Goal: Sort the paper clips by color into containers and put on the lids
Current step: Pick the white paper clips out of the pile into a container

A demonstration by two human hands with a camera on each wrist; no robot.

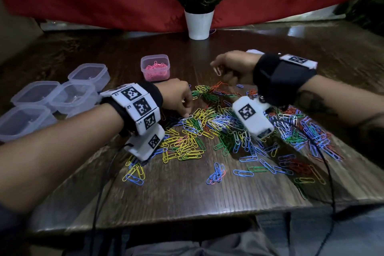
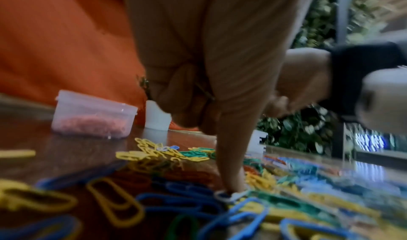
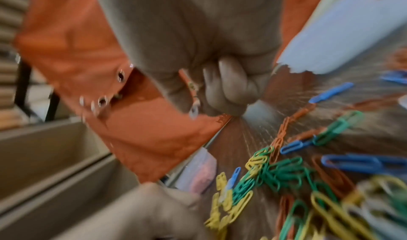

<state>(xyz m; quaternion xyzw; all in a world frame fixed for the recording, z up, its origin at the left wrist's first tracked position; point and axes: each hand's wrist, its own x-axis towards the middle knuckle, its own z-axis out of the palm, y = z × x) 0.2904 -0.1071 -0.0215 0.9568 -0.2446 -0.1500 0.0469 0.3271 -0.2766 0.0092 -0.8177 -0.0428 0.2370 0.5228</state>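
clips [image 1: 224, 131]: loose multicolour heap spread over centre and right of the head view, on the desk [image 1: 187, 199]; yellow, blue, green, red/orange, white mixed. Far too many to count.
handling: my read is light, stiff wire with a slick coat; they lie flat and interlock, so lifting one may drag neighbours. Best taken by a fingertip pinch on a rounded end, or slid clear of the heap first.
held clip [image 1: 218, 71]: one pale clip, hanging from the right hand [image 1: 232, 66], upper centre-right of frame, above the heap's far edge. Colour looks white or pale pink; cannot tell which.
right hand: thumb and forefinger pinching that clip, other fingers curled.
left hand [image 1: 179, 94]: centre of frame, forefinger [image 2: 231, 174] extended down, tip pressing a white clip [image 2: 229, 196] in the heap; other fingers curled, nothing held.
pink box [image 1: 155, 67]: one, upper centre, lid off, holds only pink clips.
empty boxes [image 1: 72, 97]: four, clear, grouped at left edge; lids appear seated, not certain.
plant [image 1: 199, 2]: one, white pot, top centre.
progress: judged early; only pink sorted.
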